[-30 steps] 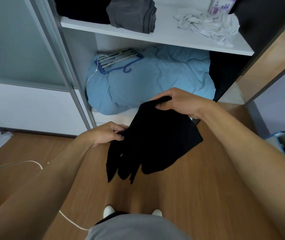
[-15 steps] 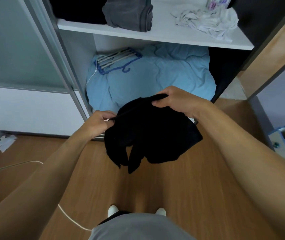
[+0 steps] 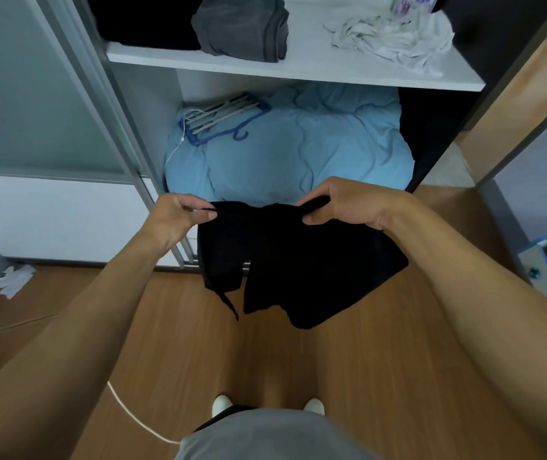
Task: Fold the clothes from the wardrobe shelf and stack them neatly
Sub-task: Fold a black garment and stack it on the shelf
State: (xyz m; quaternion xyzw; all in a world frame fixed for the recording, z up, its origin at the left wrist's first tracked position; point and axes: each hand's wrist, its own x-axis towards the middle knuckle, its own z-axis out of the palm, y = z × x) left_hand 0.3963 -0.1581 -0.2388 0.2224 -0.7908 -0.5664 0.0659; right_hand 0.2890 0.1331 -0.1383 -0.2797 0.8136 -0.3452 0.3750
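Both hands pinch the top edge of a limp black cloth garment, the left hand at its left corner, the right hand at its right. The garment hangs below them above the brown wooden floor. Beyond the grip lies a light blue quilted duvet; higher, a white wardrobe shelf bears a folded grey garment and a crumpled white cloth.

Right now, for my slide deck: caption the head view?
Left hand and right hand pinch the black garment, hanging in front of the wardrobe shelf.
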